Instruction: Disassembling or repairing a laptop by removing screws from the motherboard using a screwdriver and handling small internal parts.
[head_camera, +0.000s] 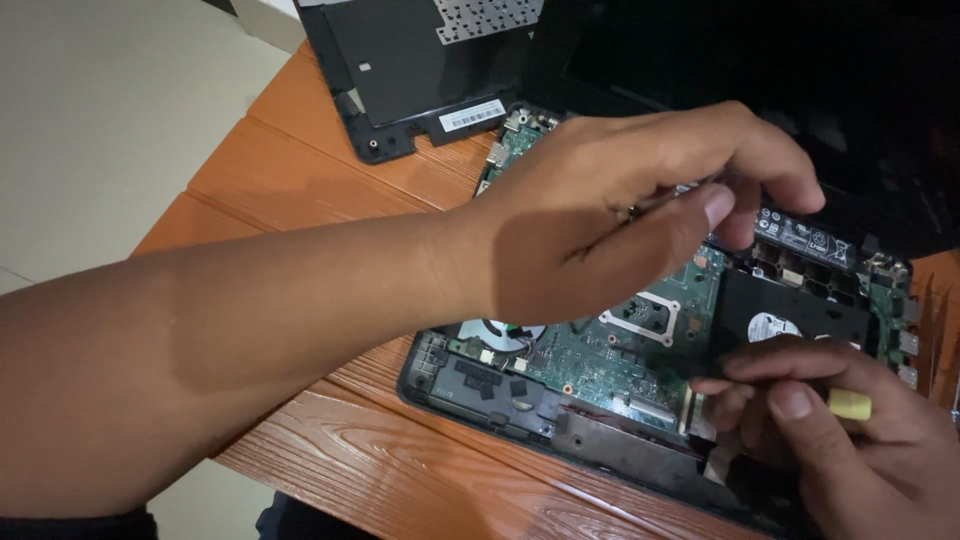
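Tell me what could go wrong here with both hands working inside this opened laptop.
1. The left hand pinches a thin part directly above the bare green circuit board; a slip could scrape components.
2. The right hand grips a yellow-handled tool beside the black hard drive, so a jab might damage it.
3. The open black laptop base sits near the orange wooden table's edge and could slide off.

Orange-brown wooden table (330, 160) with a raised grain and visible plank seams runs diagonally across the view. Pale beige floor (110, 110) shows past its left edge, with a light strip of wall base (268, 18) at the top. Light is dim and uneven, the upper right falling into deep shadow.
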